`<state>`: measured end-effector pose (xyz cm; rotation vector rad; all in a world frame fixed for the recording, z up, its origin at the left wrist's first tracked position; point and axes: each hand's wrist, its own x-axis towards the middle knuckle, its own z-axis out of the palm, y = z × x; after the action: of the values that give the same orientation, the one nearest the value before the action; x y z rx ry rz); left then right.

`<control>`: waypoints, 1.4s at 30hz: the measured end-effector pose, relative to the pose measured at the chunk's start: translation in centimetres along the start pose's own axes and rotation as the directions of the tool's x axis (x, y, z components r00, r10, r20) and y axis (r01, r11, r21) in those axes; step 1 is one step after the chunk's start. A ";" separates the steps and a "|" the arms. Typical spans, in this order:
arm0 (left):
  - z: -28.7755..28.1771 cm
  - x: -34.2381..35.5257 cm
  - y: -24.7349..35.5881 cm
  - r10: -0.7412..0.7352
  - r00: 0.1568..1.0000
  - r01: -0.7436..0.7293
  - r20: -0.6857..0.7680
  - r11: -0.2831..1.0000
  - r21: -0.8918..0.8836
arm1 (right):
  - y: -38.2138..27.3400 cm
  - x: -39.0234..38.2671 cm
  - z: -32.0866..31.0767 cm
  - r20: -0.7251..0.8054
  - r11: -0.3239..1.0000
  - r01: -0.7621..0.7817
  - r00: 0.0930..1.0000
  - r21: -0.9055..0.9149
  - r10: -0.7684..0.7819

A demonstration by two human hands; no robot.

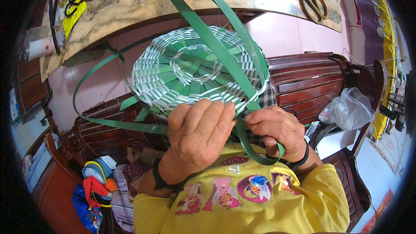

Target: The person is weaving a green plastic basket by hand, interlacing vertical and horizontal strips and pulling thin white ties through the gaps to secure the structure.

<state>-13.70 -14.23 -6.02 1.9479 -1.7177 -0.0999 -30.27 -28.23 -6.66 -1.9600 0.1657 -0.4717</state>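
Note:
A round woven piece (173,82) of green and white strips is held over my lap, with long green straps (195,21) rising from its right part and looping out to the left. My left hand (199,134) is closed on its near edge, fingers bent over the rim. Just to the right, my right hand (281,134) is closed on a green strap (255,154) at the rim; this strap hangs in a loop below my fingers.
A marble-patterned table (260,0) spans the top, holding scissors (314,6), black-handled tools (71,4) and a white cylinder (37,50). A wooden bench (303,82) surrounds me, with a clear plastic bag (346,110) at right and a colourful heap of items (95,190) at lower left.

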 end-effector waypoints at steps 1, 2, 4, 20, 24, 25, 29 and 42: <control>0.0 0.0 0.0 -0.003 1.000 0.003 -0.001 1.000 0.003 | 0.0 0.0 0.0 0.007 1.000 0.000 1.000 0.010 0.000; 0.0 0.0 0.0 -0.004 1.000 0.004 0.000 1.000 0.002 | 0.0 0.0 0.0 0.015 1.000 0.000 1.000 0.020 0.000; 0.1 0.0 0.1 0.005 1.000 -0.005 -0.016 1.000 0.019 | -0.2 0.1 0.0 0.035 1.000 0.001 0.999 0.017 -0.002; 0.8 -0.3 0.3 -0.015 0.999 0.015 -0.042 1.000 -0.001 | -0.4 0.0 1.5 -0.149 0.921 -0.195 0.955 0.337 0.257; 0.7 -0.7 0.5 -0.029 1.000 0.029 0.009 0.999 -0.012 | -0.1 0.2 1.4 -0.117 0.704 -0.333 0.854 0.627 0.508; 0.8 -0.7 0.4 -0.029 1.000 0.029 0.005 1.000 -0.004 | -0.1 0.4 1.3 -0.097 0.623 -0.327 0.831 0.711 0.548; 0.8 -0.8 0.4 -0.026 1.000 0.026 0.006 1.000 -0.004 | 0.2 0.7 0.8 -0.010 0.462 -0.377 0.766 0.803 0.643; 1.1 -1.1 0.2 -0.016 1.000 0.016 -0.017 1.000 -0.013 | 0.1 2.7 -0.2 0.160 0.507 -0.565 0.755 0.651 0.636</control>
<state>-14.55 -13.61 -7.19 1.9480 -1.6862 -0.0998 -27.88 -29.35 -5.99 -1.0425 0.6416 -0.1133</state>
